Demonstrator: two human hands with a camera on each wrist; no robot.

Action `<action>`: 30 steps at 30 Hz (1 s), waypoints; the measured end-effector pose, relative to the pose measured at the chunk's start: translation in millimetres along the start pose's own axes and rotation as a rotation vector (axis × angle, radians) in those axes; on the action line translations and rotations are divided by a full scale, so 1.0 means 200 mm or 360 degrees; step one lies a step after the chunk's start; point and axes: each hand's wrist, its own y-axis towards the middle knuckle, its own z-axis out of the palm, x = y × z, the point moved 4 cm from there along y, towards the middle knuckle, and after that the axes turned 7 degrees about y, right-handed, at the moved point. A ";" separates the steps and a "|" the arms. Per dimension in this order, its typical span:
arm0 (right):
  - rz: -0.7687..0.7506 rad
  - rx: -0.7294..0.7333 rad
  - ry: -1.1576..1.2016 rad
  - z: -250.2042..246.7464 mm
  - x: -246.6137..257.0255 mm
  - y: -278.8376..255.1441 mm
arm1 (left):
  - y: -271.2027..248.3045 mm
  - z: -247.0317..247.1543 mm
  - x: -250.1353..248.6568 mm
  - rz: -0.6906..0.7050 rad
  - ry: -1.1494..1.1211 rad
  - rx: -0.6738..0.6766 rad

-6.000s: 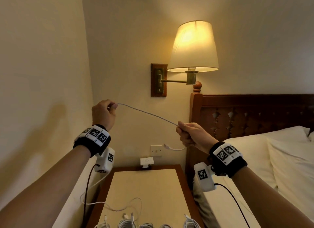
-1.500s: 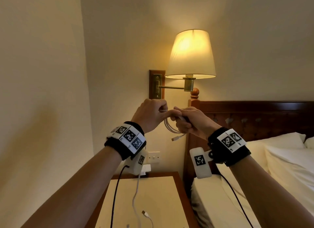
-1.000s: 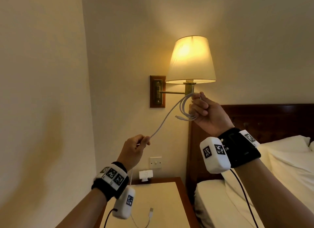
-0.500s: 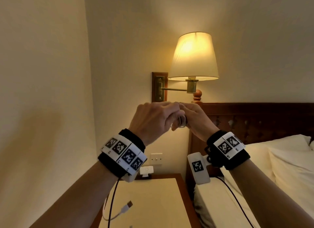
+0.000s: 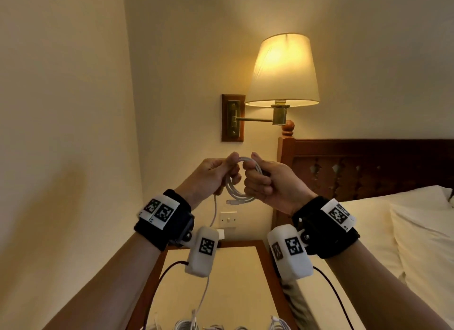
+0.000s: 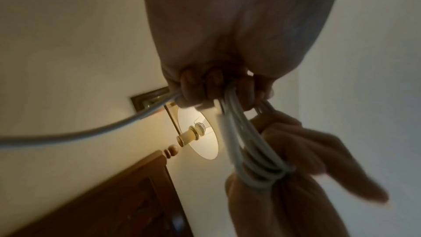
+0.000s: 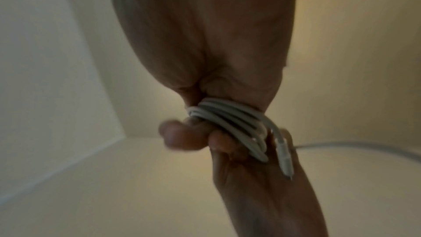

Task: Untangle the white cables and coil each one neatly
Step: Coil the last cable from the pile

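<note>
Both hands raised above nightstand: right hand is gripping the coiled white cable, left hand is pinching its top loop, loose tail hanging down.

You hold a white cable in your hands, its loops pale grey-white in the wrist views. Your wristbands are black, each carrying white tags printed with black-and-white square code patterns. At 12 o'clock the lampshade glows cream-yellow on a brass-coloured arm and a dark brown wall plate. At 3 o'clock the headboard is dark reddish-brown with a carved cut-out pattern, the pillows white. At 6 o'clock the tabletop is beige, edged in reddish wood. The walls are plain cream.
</note>
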 end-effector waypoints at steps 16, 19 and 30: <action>-0.0119 -0.0047 0.0273 -0.04 0.03 -0.06 | -0.06 -0.09 0.25 0.0109 0.0132 -0.0310; -0.0164 -0.0120 0.0336 -0.08 0.07 -0.06 | -0.11 -0.10 0.44 0.0125 0.0296 -0.0354; -0.0287 -0.0391 -0.1072 -0.12 -0.09 0.03 | -0.25 0.20 0.14 0.0693 0.1663 0.0067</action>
